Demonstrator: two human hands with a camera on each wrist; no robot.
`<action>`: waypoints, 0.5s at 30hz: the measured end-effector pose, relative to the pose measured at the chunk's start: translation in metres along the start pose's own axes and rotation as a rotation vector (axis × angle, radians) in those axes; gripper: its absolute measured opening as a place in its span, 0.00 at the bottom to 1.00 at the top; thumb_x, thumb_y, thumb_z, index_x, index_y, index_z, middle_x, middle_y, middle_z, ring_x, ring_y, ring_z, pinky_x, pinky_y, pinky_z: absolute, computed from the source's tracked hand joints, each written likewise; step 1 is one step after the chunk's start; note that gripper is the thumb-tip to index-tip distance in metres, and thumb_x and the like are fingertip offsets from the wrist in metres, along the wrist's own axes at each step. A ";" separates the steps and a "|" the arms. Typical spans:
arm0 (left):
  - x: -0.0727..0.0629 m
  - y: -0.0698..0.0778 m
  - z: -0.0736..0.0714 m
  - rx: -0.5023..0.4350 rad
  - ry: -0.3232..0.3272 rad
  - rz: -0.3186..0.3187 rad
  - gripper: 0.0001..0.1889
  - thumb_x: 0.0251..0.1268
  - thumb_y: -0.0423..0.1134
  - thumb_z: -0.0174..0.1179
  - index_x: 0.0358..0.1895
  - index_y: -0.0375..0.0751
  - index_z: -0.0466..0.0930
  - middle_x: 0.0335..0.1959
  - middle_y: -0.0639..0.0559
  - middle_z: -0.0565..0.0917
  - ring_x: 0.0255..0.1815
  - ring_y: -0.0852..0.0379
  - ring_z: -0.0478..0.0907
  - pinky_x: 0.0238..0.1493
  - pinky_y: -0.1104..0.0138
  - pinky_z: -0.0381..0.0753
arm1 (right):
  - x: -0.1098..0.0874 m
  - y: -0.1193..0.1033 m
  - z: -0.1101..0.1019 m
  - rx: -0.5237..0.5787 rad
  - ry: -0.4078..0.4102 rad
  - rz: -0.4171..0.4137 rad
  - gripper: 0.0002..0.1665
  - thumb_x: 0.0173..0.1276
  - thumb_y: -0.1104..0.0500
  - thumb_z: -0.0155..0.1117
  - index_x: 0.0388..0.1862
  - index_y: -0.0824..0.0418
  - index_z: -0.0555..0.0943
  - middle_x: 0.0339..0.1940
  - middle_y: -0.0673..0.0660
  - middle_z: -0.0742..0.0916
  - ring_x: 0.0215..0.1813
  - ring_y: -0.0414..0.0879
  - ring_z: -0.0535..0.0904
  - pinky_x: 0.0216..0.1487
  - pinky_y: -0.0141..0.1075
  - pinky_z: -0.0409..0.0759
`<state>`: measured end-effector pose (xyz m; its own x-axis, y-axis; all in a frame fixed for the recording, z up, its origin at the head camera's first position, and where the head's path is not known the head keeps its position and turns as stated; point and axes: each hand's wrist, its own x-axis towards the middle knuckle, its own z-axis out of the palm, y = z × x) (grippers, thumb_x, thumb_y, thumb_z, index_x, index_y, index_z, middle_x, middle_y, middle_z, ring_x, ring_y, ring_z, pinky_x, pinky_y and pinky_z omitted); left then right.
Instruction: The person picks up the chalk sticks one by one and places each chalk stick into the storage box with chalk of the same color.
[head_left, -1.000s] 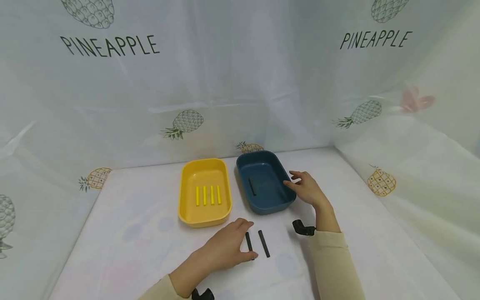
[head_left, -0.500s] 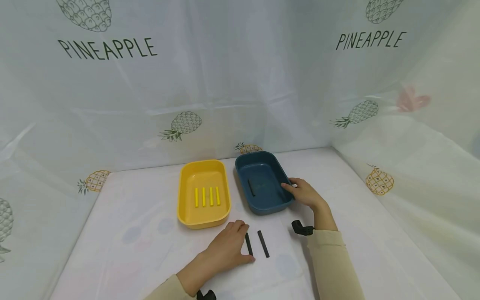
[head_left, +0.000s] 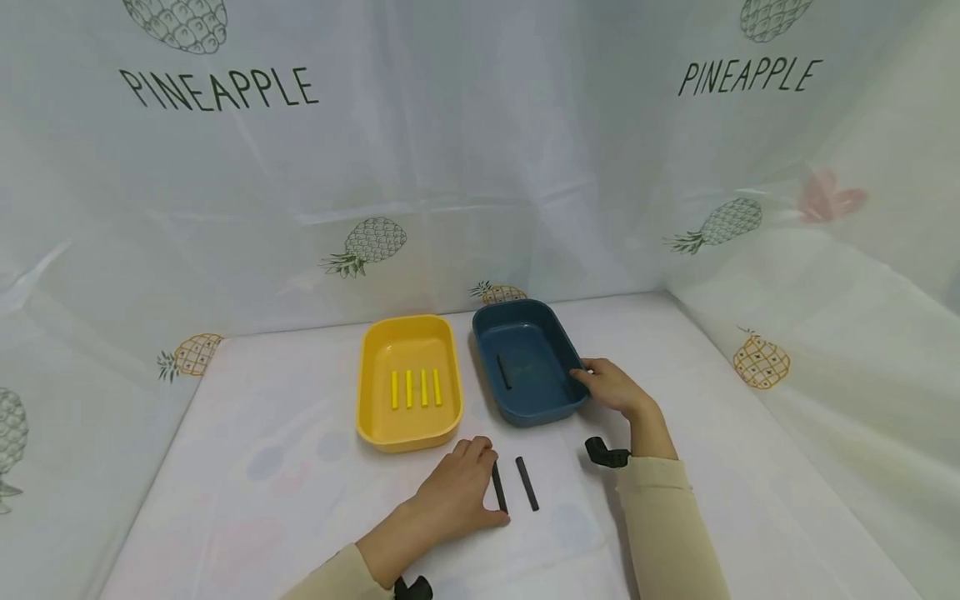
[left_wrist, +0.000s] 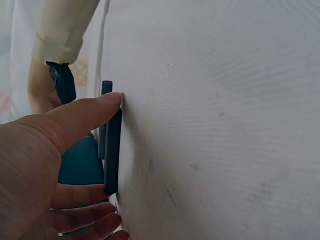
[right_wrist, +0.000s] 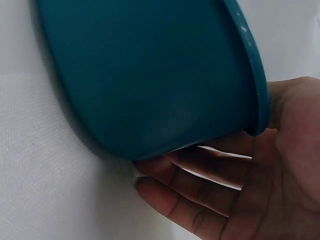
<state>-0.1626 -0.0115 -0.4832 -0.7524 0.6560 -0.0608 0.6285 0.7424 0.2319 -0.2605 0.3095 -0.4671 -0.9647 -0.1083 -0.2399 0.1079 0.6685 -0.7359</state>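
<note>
My left hand (head_left: 453, 487) holds a short black stick (head_left: 499, 490) lengthwise where it lies on the table. In the left wrist view, the thumb is at one end of this black stick (left_wrist: 113, 155) and a fingertip at the other. A second black stick (head_left: 527, 484) lies just to its right, untouched. My right hand (head_left: 611, 389) grips the right rim of a dark blue tray (head_left: 543, 367), thumb over the edge. Under the tray's wall (right_wrist: 150, 80), the right wrist view shows the fingers outside. One black stick (head_left: 504, 372) lies inside the tray.
Left of the blue tray stands a yellow tray (head_left: 408, 429) with several yellow sticks (head_left: 423, 388) lined up in it. A white cloth (head_left: 247, 467) covers the table. Pineapple-printed sheeting (head_left: 480, 167) hangs behind and along the sides.
My right hand has come down from beside the blue tray onto its rim. My left thumb and fingers have drawn in to the ends of the black stick. Both trays stay put.
</note>
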 end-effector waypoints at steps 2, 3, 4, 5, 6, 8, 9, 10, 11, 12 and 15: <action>0.000 0.001 0.000 0.008 0.001 -0.001 0.45 0.53 0.68 0.73 0.65 0.37 0.76 0.66 0.47 0.74 0.64 0.49 0.72 0.65 0.60 0.79 | -0.001 0.000 -0.001 0.000 -0.005 -0.012 0.33 0.84 0.50 0.48 0.77 0.71 0.68 0.78 0.71 0.71 0.81 0.69 0.61 0.78 0.66 0.63; 0.000 0.001 0.000 0.012 0.000 -0.002 0.45 0.53 0.68 0.74 0.65 0.37 0.76 0.66 0.47 0.74 0.64 0.49 0.72 0.65 0.60 0.79 | -0.001 0.001 -0.001 0.002 -0.006 -0.015 0.32 0.84 0.50 0.48 0.76 0.70 0.69 0.77 0.70 0.72 0.81 0.68 0.62 0.77 0.65 0.64; 0.001 0.002 0.000 0.014 0.001 -0.002 0.45 0.53 0.68 0.74 0.65 0.37 0.76 0.66 0.47 0.74 0.64 0.49 0.72 0.65 0.60 0.79 | -0.002 0.001 -0.001 -0.001 -0.006 -0.022 0.32 0.84 0.51 0.49 0.75 0.70 0.70 0.76 0.70 0.74 0.80 0.68 0.64 0.77 0.65 0.66; 0.001 0.002 0.000 0.017 0.001 -0.002 0.45 0.53 0.68 0.74 0.64 0.37 0.76 0.65 0.47 0.74 0.64 0.49 0.72 0.65 0.60 0.79 | -0.002 0.002 -0.001 -0.001 -0.006 -0.024 0.31 0.83 0.51 0.49 0.74 0.70 0.71 0.75 0.70 0.75 0.79 0.67 0.66 0.76 0.64 0.67; 0.001 0.002 0.000 0.021 0.002 -0.003 0.45 0.53 0.68 0.74 0.64 0.37 0.76 0.65 0.47 0.75 0.64 0.49 0.72 0.64 0.60 0.79 | -0.002 0.002 -0.001 -0.007 -0.006 -0.029 0.31 0.83 0.51 0.50 0.74 0.70 0.72 0.73 0.69 0.77 0.77 0.66 0.69 0.75 0.64 0.69; 0.001 0.002 0.000 0.021 0.002 -0.004 0.45 0.53 0.68 0.74 0.65 0.37 0.76 0.65 0.47 0.75 0.63 0.49 0.72 0.64 0.60 0.80 | -0.002 0.003 -0.001 -0.019 -0.006 -0.034 0.30 0.82 0.51 0.51 0.72 0.70 0.74 0.71 0.68 0.80 0.73 0.62 0.73 0.72 0.61 0.71; 0.001 0.002 0.001 0.021 0.001 -0.004 0.45 0.53 0.68 0.74 0.65 0.37 0.76 0.65 0.47 0.75 0.63 0.49 0.73 0.64 0.60 0.80 | -0.002 0.003 -0.001 -0.025 -0.006 -0.034 0.29 0.82 0.51 0.52 0.72 0.70 0.74 0.69 0.67 0.81 0.71 0.61 0.74 0.71 0.60 0.73; 0.002 0.002 0.001 0.017 0.000 -0.005 0.45 0.53 0.67 0.74 0.65 0.37 0.76 0.65 0.46 0.74 0.63 0.49 0.73 0.63 0.60 0.80 | -0.002 0.004 -0.002 -0.030 -0.005 -0.033 0.29 0.82 0.51 0.52 0.72 0.69 0.75 0.68 0.67 0.81 0.69 0.59 0.75 0.70 0.59 0.73; 0.002 0.001 0.001 0.011 0.000 -0.006 0.45 0.53 0.67 0.74 0.66 0.37 0.76 0.66 0.46 0.74 0.64 0.49 0.73 0.64 0.60 0.80 | -0.002 0.004 -0.002 -0.034 -0.007 -0.033 0.29 0.82 0.51 0.53 0.71 0.69 0.75 0.67 0.66 0.82 0.68 0.58 0.75 0.69 0.58 0.74; 0.003 0.000 0.001 0.005 0.003 -0.007 0.45 0.54 0.67 0.74 0.66 0.36 0.76 0.66 0.46 0.74 0.64 0.49 0.73 0.64 0.60 0.80 | -0.002 0.004 -0.003 -0.034 -0.010 -0.034 0.29 0.82 0.51 0.53 0.70 0.69 0.76 0.64 0.65 0.83 0.65 0.57 0.76 0.68 0.57 0.75; 0.004 -0.003 0.001 -0.015 0.016 -0.006 0.44 0.55 0.66 0.74 0.66 0.36 0.76 0.66 0.47 0.75 0.63 0.50 0.74 0.64 0.60 0.81 | -0.003 0.001 -0.004 -0.025 -0.014 -0.035 0.27 0.81 0.51 0.54 0.67 0.68 0.78 0.58 0.63 0.86 0.61 0.54 0.78 0.65 0.53 0.75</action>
<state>-0.1669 -0.0112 -0.4854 -0.7593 0.6491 -0.0465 0.6210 0.7442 0.2461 -0.2581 0.3136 -0.4647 -0.9642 -0.1422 -0.2239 0.0683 0.6825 -0.7277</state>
